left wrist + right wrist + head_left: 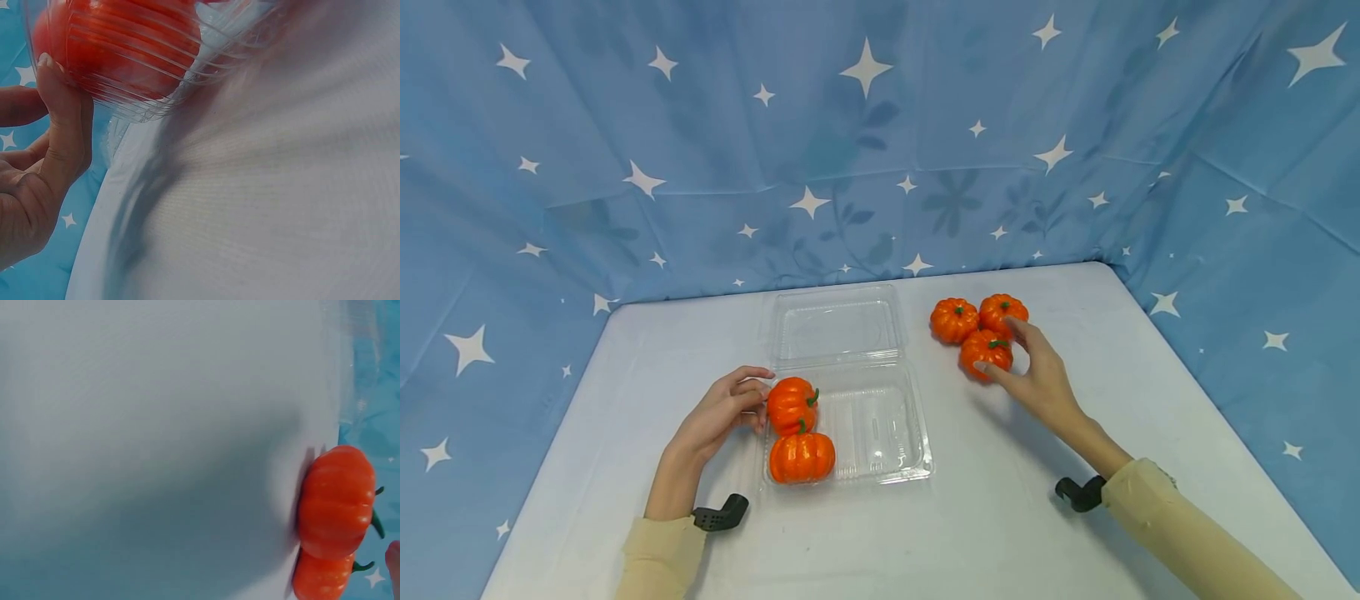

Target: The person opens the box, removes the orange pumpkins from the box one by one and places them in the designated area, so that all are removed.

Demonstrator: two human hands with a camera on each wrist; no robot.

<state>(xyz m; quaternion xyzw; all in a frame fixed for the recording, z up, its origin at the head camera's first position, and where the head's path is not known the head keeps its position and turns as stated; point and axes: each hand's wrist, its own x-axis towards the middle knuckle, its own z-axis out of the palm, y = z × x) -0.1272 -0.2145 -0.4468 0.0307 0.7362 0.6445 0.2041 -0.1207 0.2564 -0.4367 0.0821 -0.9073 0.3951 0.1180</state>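
Note:
In the head view a clear plastic clamshell container (880, 479) lies with its lid (838, 325) folded back. Two orange toy pumpkins (801, 458) sit along its left side. My left hand (722, 412) is at that side; in the left wrist view its fingertips (53, 72) touch the ribbed outer wall (134, 103). Right of the lid, three more pumpkins stand in a cluster. Over the front pumpkin (981, 354) my right hand (1037, 375) is spread, thumb and fingers on either side. A fingertip (394, 559) shows apart from the pumpkins (337, 503) in the right wrist view.
The other pumpkins of the cluster, a left one (953, 321) and a rear one (1002, 312), stand close against the front one. Beneath everything is a white-covered table (865, 550). A blue curtain (715, 167) with white stars hangs behind and at the sides.

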